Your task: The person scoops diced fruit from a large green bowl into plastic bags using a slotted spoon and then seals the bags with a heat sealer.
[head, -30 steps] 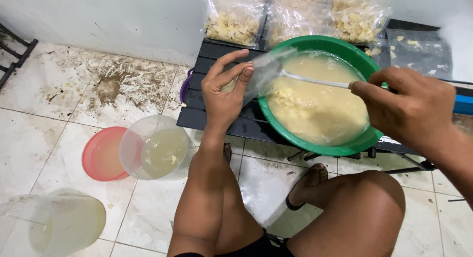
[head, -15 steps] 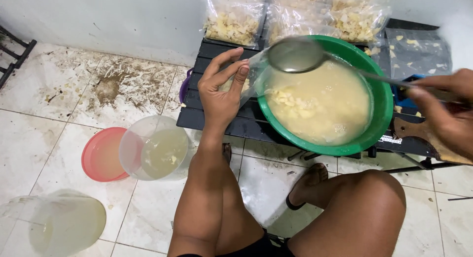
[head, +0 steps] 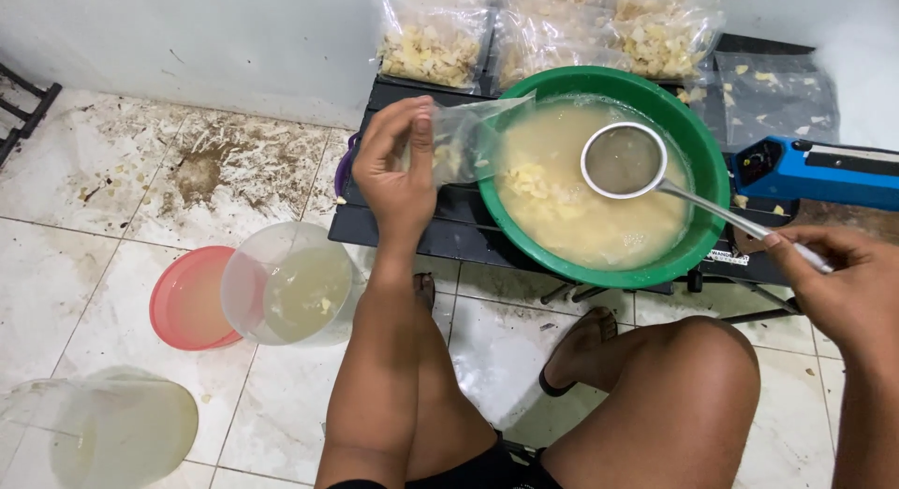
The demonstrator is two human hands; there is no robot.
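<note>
At frame centre, the left hand (head: 398,175) pinches a clear bag (head: 468,142) at the green bowl's (head: 707,185) left rim. The right hand (head: 843,283) grips the ladle (head: 623,161), its handle slanting toward lower right, cup over the bowl.

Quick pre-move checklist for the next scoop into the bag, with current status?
1. Left hand grips clear plastic bag by its mouth: ok.
2. Bag mouth open toward the bowl: cannot tell.
3. Right hand holds strainer ladle by its handle: ok.
4. Ladle loaded with pieces: not ok, looks empty.
5. Green bowl holds liquid and pale pieces: ok.
6. Bowl sits fully on black table: cannot tell.
</note>
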